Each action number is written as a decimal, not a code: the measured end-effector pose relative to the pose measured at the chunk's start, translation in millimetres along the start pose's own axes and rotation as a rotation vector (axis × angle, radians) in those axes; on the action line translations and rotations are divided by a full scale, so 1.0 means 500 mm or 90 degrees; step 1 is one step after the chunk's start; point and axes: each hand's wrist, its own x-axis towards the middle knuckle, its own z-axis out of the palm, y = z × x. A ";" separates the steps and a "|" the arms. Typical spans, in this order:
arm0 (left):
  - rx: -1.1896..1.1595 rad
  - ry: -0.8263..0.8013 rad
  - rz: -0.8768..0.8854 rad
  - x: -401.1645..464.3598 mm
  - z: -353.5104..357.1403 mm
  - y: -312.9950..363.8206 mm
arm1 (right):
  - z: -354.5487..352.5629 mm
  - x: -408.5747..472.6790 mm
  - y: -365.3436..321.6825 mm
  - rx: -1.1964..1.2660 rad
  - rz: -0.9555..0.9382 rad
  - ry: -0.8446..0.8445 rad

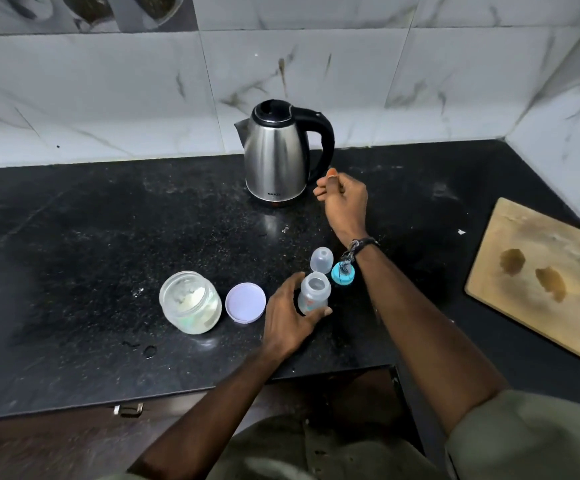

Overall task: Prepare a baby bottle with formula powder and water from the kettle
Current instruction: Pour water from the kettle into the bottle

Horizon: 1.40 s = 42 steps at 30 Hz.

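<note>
On the counter (74, 237), left hand (287, 320) holds the open bottle (313, 294) upright.

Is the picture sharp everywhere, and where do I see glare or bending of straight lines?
Head view: the kettle and baby bottle are fairly sharp; the upper left corner is smeared; the wall tile lines bow from the wide lens; glare streaks the kettle's steel and the wet countertop.

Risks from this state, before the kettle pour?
1. The baby bottle has a narrow mouth, so water from the kettle may well miss and spill.
2. The left hand grips the bottle and could get splashed.
3. The powder jar stands open nearby.
</note>
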 end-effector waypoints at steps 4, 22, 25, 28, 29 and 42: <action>-0.014 0.033 0.015 0.002 0.008 0.005 | 0.015 0.075 0.001 0.002 -0.004 0.001; -0.114 0.212 0.007 0.080 -0.046 0.022 | 0.120 0.333 -0.010 -0.201 -0.007 0.003; -0.109 0.226 -0.007 0.081 -0.052 0.018 | 0.132 0.344 -0.012 -0.190 0.030 0.004; -0.080 0.237 -0.010 0.080 -0.060 0.020 | 0.131 0.348 -0.012 -0.195 0.074 0.005; -0.073 0.241 -0.010 0.080 -0.063 0.019 | 0.129 0.349 -0.012 -0.195 0.084 0.002; -0.087 0.228 0.001 0.064 -0.085 0.037 | 0.118 0.284 -0.025 -0.179 0.129 0.122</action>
